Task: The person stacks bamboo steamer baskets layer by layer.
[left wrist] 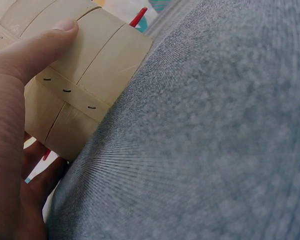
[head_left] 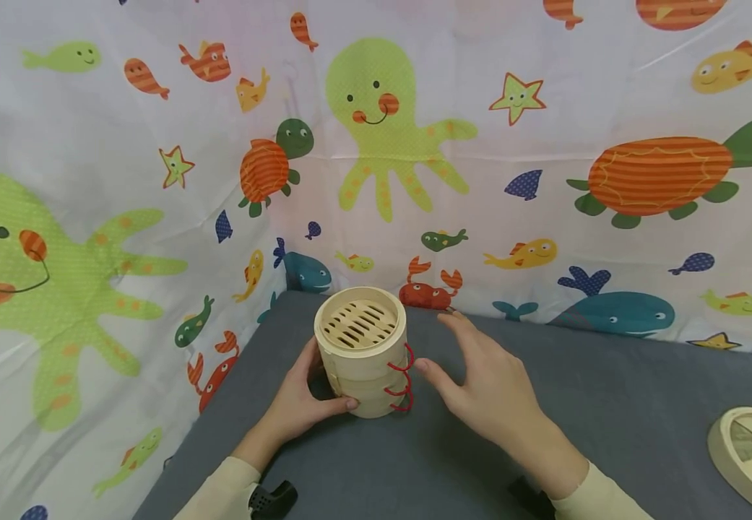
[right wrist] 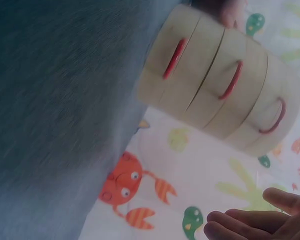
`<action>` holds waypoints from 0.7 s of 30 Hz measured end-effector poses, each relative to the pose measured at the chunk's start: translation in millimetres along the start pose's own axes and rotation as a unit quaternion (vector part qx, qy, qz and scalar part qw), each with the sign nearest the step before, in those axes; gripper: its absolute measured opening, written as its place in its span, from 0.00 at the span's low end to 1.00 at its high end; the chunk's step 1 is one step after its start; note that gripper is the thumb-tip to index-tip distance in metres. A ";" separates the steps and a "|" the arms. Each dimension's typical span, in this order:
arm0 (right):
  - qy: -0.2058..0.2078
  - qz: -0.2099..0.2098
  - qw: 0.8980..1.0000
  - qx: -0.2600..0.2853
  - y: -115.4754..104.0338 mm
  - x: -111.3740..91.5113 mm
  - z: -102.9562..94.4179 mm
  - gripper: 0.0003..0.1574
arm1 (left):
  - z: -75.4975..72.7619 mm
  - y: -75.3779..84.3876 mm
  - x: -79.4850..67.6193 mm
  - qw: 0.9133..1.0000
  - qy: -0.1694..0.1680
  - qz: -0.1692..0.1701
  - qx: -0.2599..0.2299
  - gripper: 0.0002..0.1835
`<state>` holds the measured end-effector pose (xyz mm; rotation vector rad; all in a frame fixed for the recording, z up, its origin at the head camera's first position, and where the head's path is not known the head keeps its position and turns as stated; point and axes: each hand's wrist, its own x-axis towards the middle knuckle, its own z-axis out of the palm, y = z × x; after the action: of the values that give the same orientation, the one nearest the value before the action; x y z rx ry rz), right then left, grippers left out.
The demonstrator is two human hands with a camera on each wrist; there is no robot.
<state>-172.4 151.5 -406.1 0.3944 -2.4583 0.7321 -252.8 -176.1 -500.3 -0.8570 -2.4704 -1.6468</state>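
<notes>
A stack of small bamboo steamer baskets (head_left: pixel 364 375) stands upright on the grey table, its slatted top basket facing up. Red loop handles (right wrist: pixel 232 80) run down its right side, one on each of three tiers. My left hand (head_left: pixel 297 404) grips the stack from the left, thumb across the front and fingers behind; in the left wrist view the thumb presses the wall beside a stapled seam (left wrist: pixel 67 91). My right hand (head_left: pixel 495 386) hovers just right of the red loops, fingers extended and apart from the stack, holding nothing.
A round bamboo lid (head_left: pixel 725 451) with a woven middle and a cross strip lies at the table's right edge, partly out of view. The grey tabletop (head_left: pixel 629 390) meets a fabric backdrop (head_left: pixel 206 130) printed with sea animals behind and to the left.
</notes>
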 end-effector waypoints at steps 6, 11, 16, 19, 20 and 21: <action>-0.005 0.016 1.000 -0.017 12.2 -7.4 -7.9 0.47 | -1.5 -0.4 -0.3 1.000 -0.001 0.002 0.006 0.68; -0.016 0.030 0.999 -0.018 17.4 -10.6 -11.1 0.45 | -2.0 -2.6 -1.1 1.000 -0.002 0.002 0.005 0.68; -0.010 0.019 0.999 -0.026 22.0 -12.2 -14.1 0.45 | -1.6 -3.1 -0.2 1.000 -0.003 0.006 0.007 0.67; -0.012 0.015 0.999 -0.039 25.8 -15.1 -16.0 0.47 | -1.0 -2.3 0.3 1.000 -0.003 0.004 0.006 0.67; -0.013 0.017 0.999 -0.043 27.2 -16.6 -17.1 0.48 | -0.9 -2.0 0.4 1.000 -0.003 0.003 0.006 0.67; -0.015 0.020 0.999 -0.047 28.6 -18.2 -18.3 0.48 | -0.9 -1.8 0.5 1.000 -0.004 0.004 0.006 0.67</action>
<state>-161.8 187.3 -415.5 0.3246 -2.5232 0.6283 -254.3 -177.1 -501.3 -0.8718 -2.4769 -1.6276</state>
